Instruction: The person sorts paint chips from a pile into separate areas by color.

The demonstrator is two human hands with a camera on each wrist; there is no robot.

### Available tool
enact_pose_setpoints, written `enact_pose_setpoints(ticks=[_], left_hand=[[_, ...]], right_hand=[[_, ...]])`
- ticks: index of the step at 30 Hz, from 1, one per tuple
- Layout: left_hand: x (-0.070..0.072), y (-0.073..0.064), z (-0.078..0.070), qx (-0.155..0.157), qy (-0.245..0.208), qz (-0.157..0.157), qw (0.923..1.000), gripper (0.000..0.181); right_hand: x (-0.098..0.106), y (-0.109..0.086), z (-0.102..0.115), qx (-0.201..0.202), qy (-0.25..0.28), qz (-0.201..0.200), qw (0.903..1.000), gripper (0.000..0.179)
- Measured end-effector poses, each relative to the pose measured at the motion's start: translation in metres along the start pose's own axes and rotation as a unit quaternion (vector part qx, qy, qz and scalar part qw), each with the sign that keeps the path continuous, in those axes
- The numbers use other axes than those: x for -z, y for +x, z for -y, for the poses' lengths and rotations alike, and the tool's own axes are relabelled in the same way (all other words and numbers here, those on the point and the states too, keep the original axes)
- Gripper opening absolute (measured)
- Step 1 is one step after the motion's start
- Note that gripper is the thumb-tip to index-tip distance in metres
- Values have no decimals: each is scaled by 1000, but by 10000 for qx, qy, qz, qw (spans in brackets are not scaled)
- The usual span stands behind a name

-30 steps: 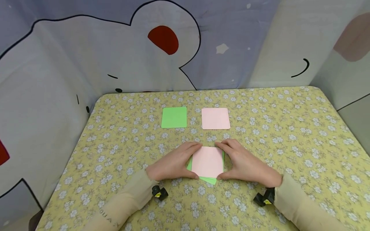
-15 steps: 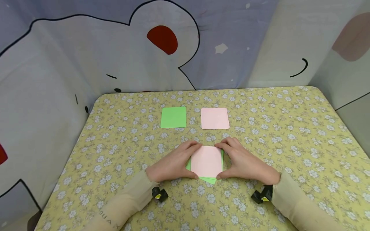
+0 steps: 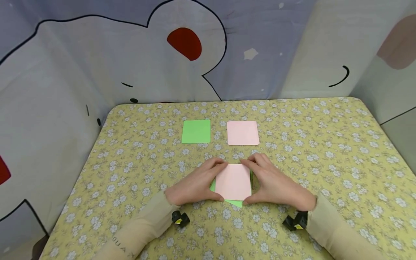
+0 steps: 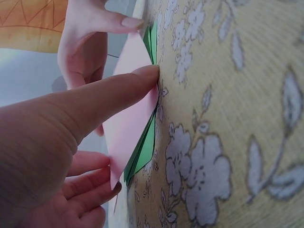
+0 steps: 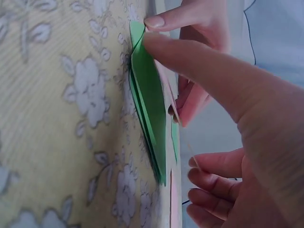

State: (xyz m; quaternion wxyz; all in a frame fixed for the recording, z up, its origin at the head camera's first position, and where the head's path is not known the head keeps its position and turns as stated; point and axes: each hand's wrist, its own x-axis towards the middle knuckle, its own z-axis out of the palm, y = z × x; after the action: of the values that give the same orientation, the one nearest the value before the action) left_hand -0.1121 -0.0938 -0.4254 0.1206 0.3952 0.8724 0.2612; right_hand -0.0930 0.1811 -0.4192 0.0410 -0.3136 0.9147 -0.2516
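Note:
A square pink paper card [image 3: 233, 182] lies over several green paper cards [image 3: 234, 203], which stick out at its left side and near edge. My left hand [image 3: 197, 183] holds the pink card at its left corners, thumb near and fingers far. On the opposite side my right hand [image 3: 275, 183] holds it likewise at the right corners. In the right wrist view the pink card's far edge stands raised off the green cards [image 5: 151, 102], which lie low against the cloth. Most of the green pile is covered.
Farther back on the flowered yellow tablecloth [image 3: 325, 173] lie a single green card [image 3: 196, 131] and, to its right, another pink card [image 3: 243, 133]. A printed curtain [image 3: 260, 43] hangs behind the table's far edge.
Both hands stay nearly still at the pink card's corners. A little less green shows below its near edge than before. The two back cards have not moved.

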Motion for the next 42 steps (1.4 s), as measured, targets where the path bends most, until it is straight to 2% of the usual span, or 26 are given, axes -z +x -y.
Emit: enact_pose_setpoints(ticks=[5, 13, 18, 25, 29, 37, 42], left_hand=[[0, 0, -1, 14, -9, -4, 10000, 99], [1, 0, -4, 85, -18, 52, 9999, 100], [2, 0, -5, 70, 39, 40, 10000, 103], [4, 1, -4, -45, 140, -201, 9997, 113], [5, 2, -4, 3, 98, -257, 9996, 116], [10, 6, -5, 20, 61, -398, 9992, 112], [13, 10, -4, 38, 122, -523, 9985, 109]], right_hand=[[0, 0, 5, 186, -204, -128, 9995, 122], [1, 0, 8, 257, -507, -154, 9983, 116], [2, 0, 8, 235, -494, -218, 9983, 114], [8, -2, 7, 209, -388, -390, 9983, 110], [11, -3, 6, 219, -404, -466, 9979, 109], [17, -3, 2, 137, -299, -542, 9980, 110], [21, -3, -2, 117, -428, -550, 9975, 112]])
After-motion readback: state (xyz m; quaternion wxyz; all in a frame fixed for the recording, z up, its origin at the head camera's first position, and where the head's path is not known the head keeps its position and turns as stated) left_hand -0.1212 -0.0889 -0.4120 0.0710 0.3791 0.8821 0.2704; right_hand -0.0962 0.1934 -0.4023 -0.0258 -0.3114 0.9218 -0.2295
